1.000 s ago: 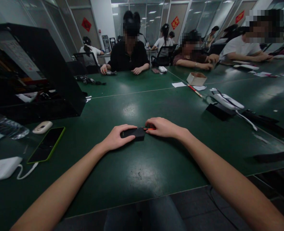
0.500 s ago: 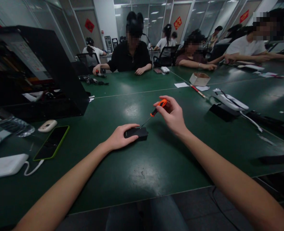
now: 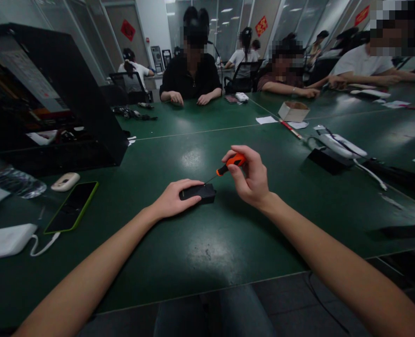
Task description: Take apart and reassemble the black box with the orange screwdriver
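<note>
A small black rectangular box lies on the green table in front of me. My left hand is closed around its left end, fingers along the far side and thumb along the near side. In my right hand is a screwdriver with an orange and black handle, gripped between thumb and fingers. The thin shaft slants down to the left, and its tip meets the top of the box near my left fingertips. Whether the tip sits in a screw is too small to tell.
On the left are a black shelf unit, a plastic bottle, a green-edged phone and a white power bank. A white power strip and an open carton lie right. Across the table sits a person in black.
My right hand and the screwdriver have moved slightly down, with the handle tilted lower and turned in my fingers. The person opposite has drawn one hand inward, away from an orange-handled tool.
</note>
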`<state>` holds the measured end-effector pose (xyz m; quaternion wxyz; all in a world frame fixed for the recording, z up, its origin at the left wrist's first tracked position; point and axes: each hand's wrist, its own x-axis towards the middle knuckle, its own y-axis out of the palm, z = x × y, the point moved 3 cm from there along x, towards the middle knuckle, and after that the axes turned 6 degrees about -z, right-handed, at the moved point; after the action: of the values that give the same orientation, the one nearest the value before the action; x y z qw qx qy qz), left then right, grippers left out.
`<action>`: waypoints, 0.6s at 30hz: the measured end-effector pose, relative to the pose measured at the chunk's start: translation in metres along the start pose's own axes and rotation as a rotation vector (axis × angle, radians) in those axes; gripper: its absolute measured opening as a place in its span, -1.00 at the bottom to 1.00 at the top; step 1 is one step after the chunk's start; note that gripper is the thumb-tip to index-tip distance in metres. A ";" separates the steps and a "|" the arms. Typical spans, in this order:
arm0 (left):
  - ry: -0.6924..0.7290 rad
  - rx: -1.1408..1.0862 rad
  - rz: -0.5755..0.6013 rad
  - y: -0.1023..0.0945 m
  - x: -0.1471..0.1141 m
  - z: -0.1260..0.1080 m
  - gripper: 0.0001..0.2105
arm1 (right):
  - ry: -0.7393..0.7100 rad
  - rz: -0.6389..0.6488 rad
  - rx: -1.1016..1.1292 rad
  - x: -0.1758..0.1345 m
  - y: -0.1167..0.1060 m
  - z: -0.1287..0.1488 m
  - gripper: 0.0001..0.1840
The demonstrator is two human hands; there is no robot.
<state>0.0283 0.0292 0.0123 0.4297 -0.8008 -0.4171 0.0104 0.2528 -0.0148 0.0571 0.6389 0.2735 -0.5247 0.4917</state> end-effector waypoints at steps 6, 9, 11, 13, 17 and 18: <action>0.021 -0.018 -0.002 0.000 0.001 -0.001 -0.60 | 0.000 0.016 -0.016 0.001 0.000 0.001 -0.51; 0.030 -0.026 -0.008 0.001 0.001 -0.003 -0.60 | -0.021 0.041 -0.046 0.001 -0.001 0.002 -0.48; 0.038 -0.030 -0.015 0.001 0.000 -0.003 -0.60 | -0.043 0.060 -0.057 0.001 0.000 0.003 -0.46; 0.046 -0.034 -0.017 0.001 0.000 -0.003 -0.60 | -0.057 0.076 -0.059 0.000 0.000 0.004 -0.44; 0.063 -0.043 -0.015 0.002 -0.001 -0.001 -0.60 | -0.077 0.085 -0.052 -0.001 0.001 0.004 -0.40; 0.068 -0.047 -0.015 0.002 -0.001 0.000 -0.60 | -0.083 0.088 -0.049 -0.001 0.001 0.004 -0.39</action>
<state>0.0294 0.0277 0.0106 0.4245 -0.8075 -0.4084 -0.0299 0.2501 -0.0186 0.0568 0.6010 0.2543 -0.5741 0.4945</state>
